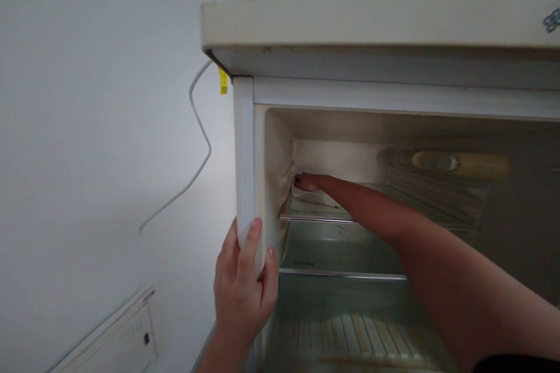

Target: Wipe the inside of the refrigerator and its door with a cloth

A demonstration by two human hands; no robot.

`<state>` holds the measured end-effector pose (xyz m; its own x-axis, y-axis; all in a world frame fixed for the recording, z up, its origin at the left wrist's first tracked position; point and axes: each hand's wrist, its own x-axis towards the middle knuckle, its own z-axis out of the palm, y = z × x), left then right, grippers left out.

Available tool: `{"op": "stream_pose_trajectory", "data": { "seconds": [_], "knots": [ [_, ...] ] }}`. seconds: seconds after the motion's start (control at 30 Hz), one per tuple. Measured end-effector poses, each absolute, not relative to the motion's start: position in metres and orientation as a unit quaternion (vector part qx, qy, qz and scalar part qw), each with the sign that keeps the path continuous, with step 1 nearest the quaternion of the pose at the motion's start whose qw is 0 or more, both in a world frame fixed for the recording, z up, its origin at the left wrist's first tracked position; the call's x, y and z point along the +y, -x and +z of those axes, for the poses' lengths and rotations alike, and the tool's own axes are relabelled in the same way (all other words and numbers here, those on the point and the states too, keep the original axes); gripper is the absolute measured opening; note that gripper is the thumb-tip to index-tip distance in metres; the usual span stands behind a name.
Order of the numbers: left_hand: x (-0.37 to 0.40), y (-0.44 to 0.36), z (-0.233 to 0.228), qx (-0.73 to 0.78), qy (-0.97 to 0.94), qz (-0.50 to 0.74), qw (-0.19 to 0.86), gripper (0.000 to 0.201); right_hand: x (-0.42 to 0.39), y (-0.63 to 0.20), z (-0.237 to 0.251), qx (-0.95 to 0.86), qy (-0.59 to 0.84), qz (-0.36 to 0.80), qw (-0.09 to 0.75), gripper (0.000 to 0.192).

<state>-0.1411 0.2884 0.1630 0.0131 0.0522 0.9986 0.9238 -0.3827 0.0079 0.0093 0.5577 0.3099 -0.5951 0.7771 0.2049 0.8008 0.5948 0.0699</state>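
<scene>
An open white fridge (244, 145) fills the right of the head view, its inside bare. My left hand (242, 285) grips the fridge's left front edge, fingers wrapped around the wall. My right arm reaches deep inside over the upper glass shelf (315, 217). My right hand (307, 181) sits at the back left corner, pressed on a pale cloth (301, 193) against the rear wall; the cloth is mostly hidden by the hand.
A second glass shelf (341, 273) lies below, with a ribbed floor (350, 335) underneath. A yellowed lamp and dial housing (455, 164) sits at the upper right. A white cable (199, 128) hangs on the left wall. A white panel (122, 341) leans low left.
</scene>
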Motion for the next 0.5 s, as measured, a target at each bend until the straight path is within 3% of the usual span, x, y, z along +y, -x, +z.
{"op": "stream_pose_trajectory", "data": {
  "seconds": [0.13,0.3,0.4,0.5],
  "knots": [
    [0.288,0.141,0.164,-0.409,0.597,-0.577,0.378,0.082,0.545,-0.032,0.335,-0.861,0.494,-0.038,0.118,0.072],
    [0.288,0.14,0.166,-0.41,0.599,-0.577,0.375,0.082,0.522,-0.086,0.364,-0.783,0.567,0.216,0.138,0.062],
    [0.289,0.14,0.166,-0.406,0.601,-0.581,0.368,0.082,0.503,-0.121,0.366,-0.742,0.596,0.293,0.092,0.061],
    [0.289,0.139,0.167,-0.396,0.602,-0.586,0.371,0.082,0.48,-0.149,0.358,-0.75,0.566,0.335,0.072,0.043]
  ]
}}
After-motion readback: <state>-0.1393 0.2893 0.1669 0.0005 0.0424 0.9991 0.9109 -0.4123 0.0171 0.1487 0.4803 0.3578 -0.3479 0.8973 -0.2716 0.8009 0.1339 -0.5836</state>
